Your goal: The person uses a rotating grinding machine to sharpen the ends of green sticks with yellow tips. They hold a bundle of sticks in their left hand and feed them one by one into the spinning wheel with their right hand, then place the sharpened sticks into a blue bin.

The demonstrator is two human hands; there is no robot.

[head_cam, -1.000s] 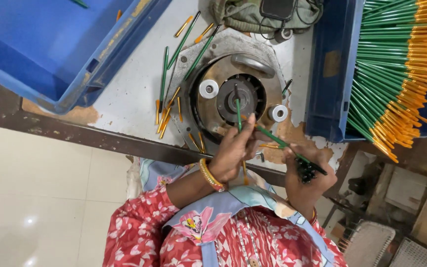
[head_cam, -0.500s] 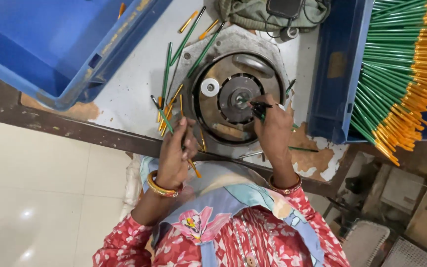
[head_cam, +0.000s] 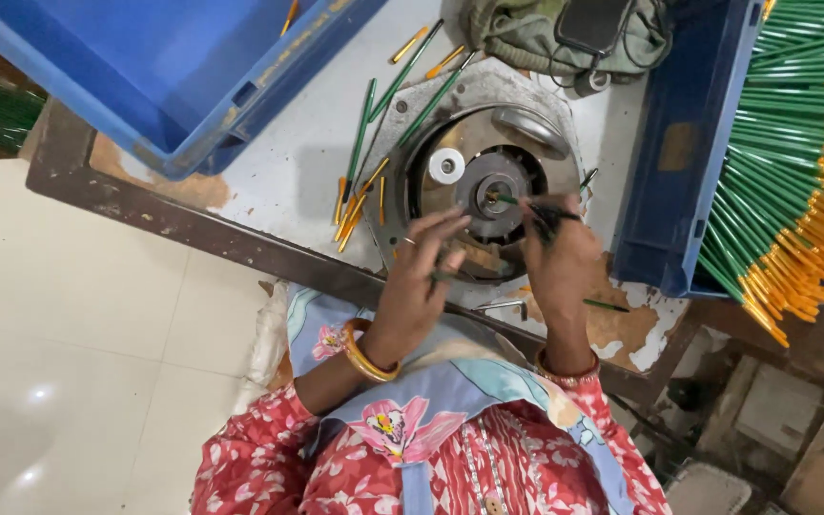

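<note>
A round metal machine (head_cam: 526, 124) with a dark hub (head_cam: 484, 187) and a white roller (head_cam: 446, 166) sits on the worn table (head_cam: 278, 172). My right hand (head_cam: 560, 257) is closed on green pencils, and one tip (head_cam: 505, 199) points into the hub. My left hand (head_cam: 422, 277), with an orange bangle at the wrist, hovers at the machine's near edge. It pinches a green pencil (head_cam: 442, 278), with the other fingers spread toward the hub.
Loose green and orange pencils (head_cam: 360, 181) lie left of the machine. A blue crate (head_cam: 679, 191) at right holds several stacked green pencils (head_cam: 793, 143). Another blue crate (head_cam: 145, 67) is at upper left. A bag with a phone (head_cam: 545, 38) lies behind. One pencil (head_cam: 606, 305) is near the table edge.
My right hand went up from the table edge to the hub with its pencils. My left hand dropped back toward my body, then returned to the machine holding a pencil.
</note>
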